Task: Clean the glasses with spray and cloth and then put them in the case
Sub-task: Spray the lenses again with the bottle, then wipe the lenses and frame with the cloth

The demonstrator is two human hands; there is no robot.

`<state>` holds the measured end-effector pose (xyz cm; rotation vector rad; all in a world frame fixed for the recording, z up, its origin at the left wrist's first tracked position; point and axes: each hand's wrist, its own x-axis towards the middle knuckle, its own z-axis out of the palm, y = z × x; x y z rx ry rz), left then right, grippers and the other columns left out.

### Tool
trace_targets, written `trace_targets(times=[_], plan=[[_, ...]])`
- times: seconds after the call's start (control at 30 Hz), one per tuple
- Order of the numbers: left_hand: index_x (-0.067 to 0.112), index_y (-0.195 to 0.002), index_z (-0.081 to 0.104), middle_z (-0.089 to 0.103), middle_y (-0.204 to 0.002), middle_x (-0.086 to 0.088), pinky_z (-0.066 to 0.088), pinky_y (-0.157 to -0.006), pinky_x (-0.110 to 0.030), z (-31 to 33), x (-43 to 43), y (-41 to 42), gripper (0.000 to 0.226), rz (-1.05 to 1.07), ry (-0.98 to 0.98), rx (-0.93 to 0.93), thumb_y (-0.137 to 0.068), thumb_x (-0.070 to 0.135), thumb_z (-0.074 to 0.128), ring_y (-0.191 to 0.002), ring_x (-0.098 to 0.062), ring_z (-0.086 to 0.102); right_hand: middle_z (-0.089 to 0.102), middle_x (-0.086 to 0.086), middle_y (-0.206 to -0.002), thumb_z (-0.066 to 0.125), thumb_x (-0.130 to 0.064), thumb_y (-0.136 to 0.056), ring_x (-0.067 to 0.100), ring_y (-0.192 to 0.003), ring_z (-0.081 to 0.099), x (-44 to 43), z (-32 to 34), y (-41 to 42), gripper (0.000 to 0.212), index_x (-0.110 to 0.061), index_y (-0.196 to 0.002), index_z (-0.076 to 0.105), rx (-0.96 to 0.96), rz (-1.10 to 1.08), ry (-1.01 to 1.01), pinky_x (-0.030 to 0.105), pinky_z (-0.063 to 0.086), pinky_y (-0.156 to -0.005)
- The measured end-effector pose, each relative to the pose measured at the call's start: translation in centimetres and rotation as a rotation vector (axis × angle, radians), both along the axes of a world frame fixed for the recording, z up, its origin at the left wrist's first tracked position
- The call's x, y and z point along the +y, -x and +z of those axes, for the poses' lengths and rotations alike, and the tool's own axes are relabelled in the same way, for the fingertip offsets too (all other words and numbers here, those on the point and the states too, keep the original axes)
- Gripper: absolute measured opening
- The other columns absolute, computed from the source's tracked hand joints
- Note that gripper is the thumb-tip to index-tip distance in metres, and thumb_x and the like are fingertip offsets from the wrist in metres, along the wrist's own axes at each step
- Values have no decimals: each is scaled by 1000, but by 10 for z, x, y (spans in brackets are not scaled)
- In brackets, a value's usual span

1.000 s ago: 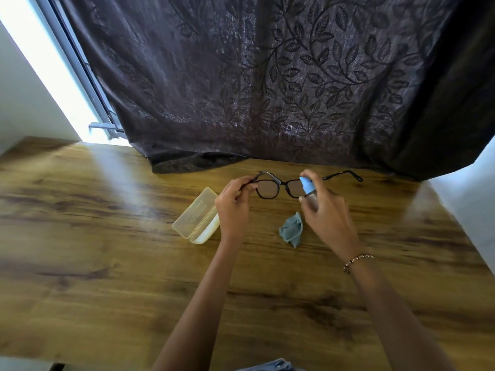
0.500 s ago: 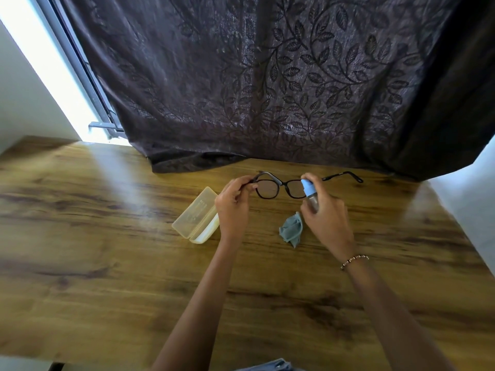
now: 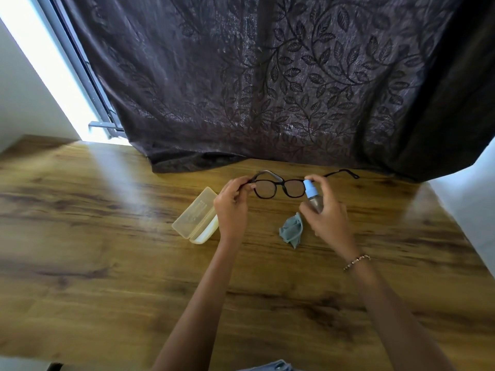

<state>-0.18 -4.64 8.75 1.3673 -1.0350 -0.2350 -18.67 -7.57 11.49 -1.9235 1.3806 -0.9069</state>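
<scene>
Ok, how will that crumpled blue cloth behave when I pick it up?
The cloth lies crumpled in soft folds, so it probably hangs limp from a pinch. It looks thin, likely very light. On the smooth table it may slide if pushed.

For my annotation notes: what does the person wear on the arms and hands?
No sleeves or gloves show; both forearms are bare. The right hand has a thin beaded bracelet at its wrist. The left hand has nothing at its wrist.
</scene>
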Motion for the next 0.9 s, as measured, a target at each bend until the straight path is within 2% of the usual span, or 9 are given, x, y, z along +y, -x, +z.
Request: trace_targets(times=[0.07,0.13,0.2,0.3,0.4,0.47,0.6,0.73,0.9], plan=[[8,-101,70,67,-90,11,48,-70,-9,-1,0,-1,16,23,-11,15,-86,4,65,-82,4,63,54,-1,-67,51,-21,-95,10,-48,48,-1,-3,5,41,-43,-129,42,-235,34,-251,25,42,-43],[8,-101,70,69,-92,7,47,-71,-8,-2,0,-2,16,43,-26,40,-87,5,65,-84,5,62,56,1,-69,40,-18,-99,10,-49,50,-4,-8,13,38,-43,-127,44,-425,49,-402,24,42,-44],[7,-103,70,70,-93,4,46,-71,-7,-3,-1,-2,16,55,-49,71,-87,6,65,-84,7,61,58,5,-75,37,-13,-98,14,-55,53,-8,-13,22,41,-42,-127,44,-499,48,-447,28,46,-49],[7,-103,70,69,-92,5,46,-71,-7,-5,-1,-1,16,57,-59,67,-87,4,65,-84,8,61,59,10,-93,44,-8,-98,21,-72,61,-19,-25,36,49,-39,-133,34,-587,-23,-467,36,55,-66],[7,-102,70,69,-91,6,47,-70,-7,-5,-1,0,16,49,-50,52,-87,3,64,-83,6,62,60,3,-108,56,-6,-94,14,-90,64,-27,-39,45,60,-36,-137,27,-495,-123,-379,22,56,-72],[5,-101,70,69,-91,4,46,-70,-6,-4,-1,1,16,53,-47,47,-87,4,65,-82,7,62,59,0,-118,60,-7,-92,6,-100,61,-30,-47,50,59,-35,-134,31,-440,-193,-302,17,53,-77],[4,-101,70,70,-92,1,46,-70,-5,-4,-2,0,15,56,-58,59,-86,5,65,-81,8,61,60,-5,-123,63,-10,-89,3,-106,57,-33,-58,57,53,-36,-128,39,-306,-268,-217,34,48,-96],[5,-101,70,68,-90,4,45,-69,-5,-4,-1,0,15,49,-60,74,-86,5,66,-80,8,61,59,-1,-128,65,-14,-88,14,-115,56,-34,-68,61,55,-31,-134,40,-218,-289,-213,39,47,-98],[6,-101,70,69,-91,3,45,-68,-5,-6,-1,0,16,44,-66,84,-86,6,66,-81,9,60,57,0,-131,65,-19,-88,15,-116,56,-31,-81,63,54,-28,-135,40,-157,-320,-243,43,48,-98]])
